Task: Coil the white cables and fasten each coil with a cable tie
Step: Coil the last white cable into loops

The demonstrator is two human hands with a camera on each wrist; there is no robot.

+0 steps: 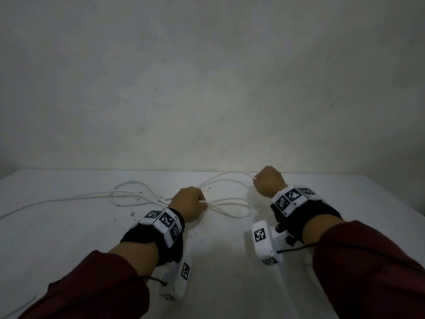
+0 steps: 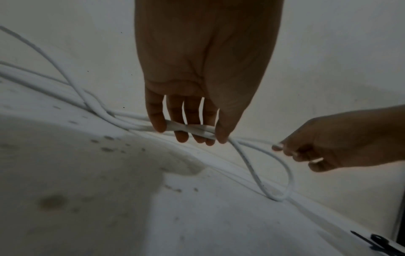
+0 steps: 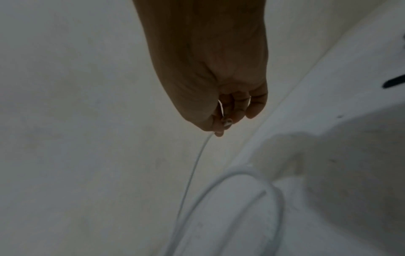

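A thin white cable (image 1: 232, 200) lies in loose loops on the white table (image 1: 69, 238), trailing off to the left edge. My left hand (image 1: 190, 203) grips a bundle of gathered cable strands (image 2: 190, 129) between curled fingers and thumb, just above the table. A loop (image 2: 278, 176) hangs from that bundle down to the surface. To the right, near the table's far edge, my right hand (image 1: 268, 181) pinches the cable's end, with the small metal plug (image 3: 227, 122) showing at its fingertips. From there the cable (image 3: 192, 173) runs down and left.
A grey-white wall (image 1: 207, 77) rises straight behind the table's far edge. Dark specks and stains (image 1: 133, 214) dot the surface left of my left hand. Black cable ties (image 2: 377, 241) lie at the table's right side. Another stretch of white cable (image 1: 20, 307) shows at the lower left.
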